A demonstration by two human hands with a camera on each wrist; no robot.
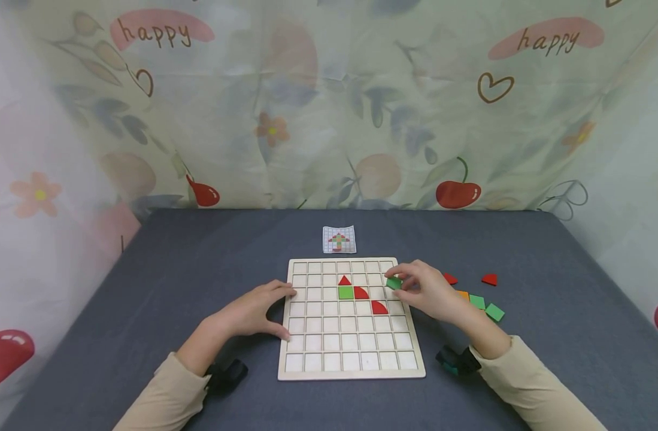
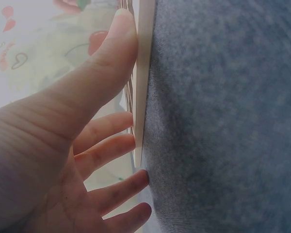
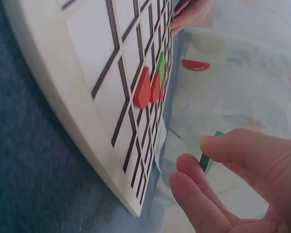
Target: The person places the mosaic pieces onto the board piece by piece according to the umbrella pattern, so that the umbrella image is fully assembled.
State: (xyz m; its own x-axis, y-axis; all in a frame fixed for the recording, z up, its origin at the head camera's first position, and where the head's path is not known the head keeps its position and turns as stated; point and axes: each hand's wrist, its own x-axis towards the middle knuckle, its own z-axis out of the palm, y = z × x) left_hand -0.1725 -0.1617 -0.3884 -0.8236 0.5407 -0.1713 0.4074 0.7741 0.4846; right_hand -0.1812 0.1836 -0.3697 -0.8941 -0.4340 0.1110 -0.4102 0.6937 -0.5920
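My right hand (image 1: 428, 292) pinches a green square tile (image 1: 394, 283) between thumb and fingers, above the right edge of a pale wooden grid board (image 1: 350, 361). In the right wrist view the green tile (image 3: 205, 162) stands on edge between the fingertips. My left hand (image 1: 249, 310) touches the board's left edge with thumb and fingertips, its fingers spread. On the board lie a red triangle (image 1: 344, 280), a green square (image 1: 346, 293) directly below it, and a red quarter-circle (image 1: 361, 293) beside the square. Another red quarter-circle (image 1: 379, 307) lies one cell further down and right.
Behind the board lies a small card (image 1: 339, 239) with a printed arrow-like pattern. Right of the board are loose green tiles (image 1: 494, 312), an orange tile (image 1: 462, 294) partly hidden by my hand, and red pieces (image 1: 490, 279). A patterned curtain hangs behind the grey table (image 1: 226, 239).
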